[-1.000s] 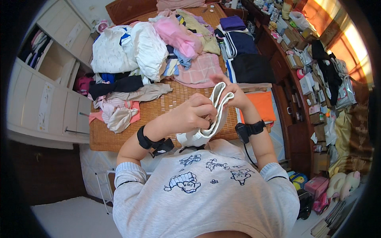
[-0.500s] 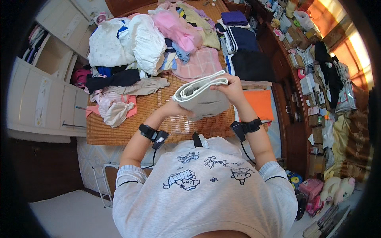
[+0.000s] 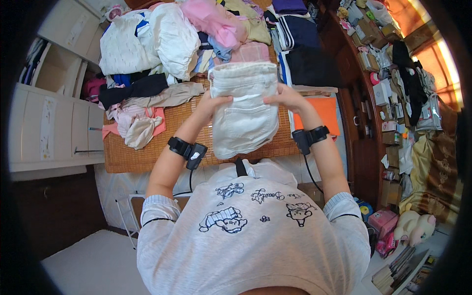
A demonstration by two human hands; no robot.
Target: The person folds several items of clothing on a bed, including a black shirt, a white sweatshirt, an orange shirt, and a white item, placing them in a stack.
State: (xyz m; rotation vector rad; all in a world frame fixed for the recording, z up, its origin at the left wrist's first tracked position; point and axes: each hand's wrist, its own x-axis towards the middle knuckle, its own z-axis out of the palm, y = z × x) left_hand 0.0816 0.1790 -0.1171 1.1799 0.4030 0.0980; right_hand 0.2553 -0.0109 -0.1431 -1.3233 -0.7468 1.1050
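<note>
A folded pair of white trousers [image 3: 244,113] hangs between my hands, its waistband at the top and a back pocket facing me. My left hand [image 3: 214,102] grips the left edge, thumb across the front. On the opposite edge my right hand [image 3: 286,98] holds it the same way, its other fingers hidden behind the cloth. Beyond the trousers a pink checked cloth [image 3: 250,52] lies on the mat-covered table [image 3: 182,129], partly covered by them. Right of my right hand is a folded orange cloth [image 3: 322,116].
A heap of loose clothes, with a large white garment [image 3: 177,44] and a pink one [image 3: 216,19], fills the table's far left. Folded dark clothes [image 3: 312,64] are stacked at the far right. A cabinet [image 3: 59,123] stands left; a cluttered shelf [image 3: 381,110] runs along the right.
Both hands have turned the folded trousers from edge-on to flat, so their pocket side now faces me. My left hand has risen to the side edge. The view has shifted slightly.
</note>
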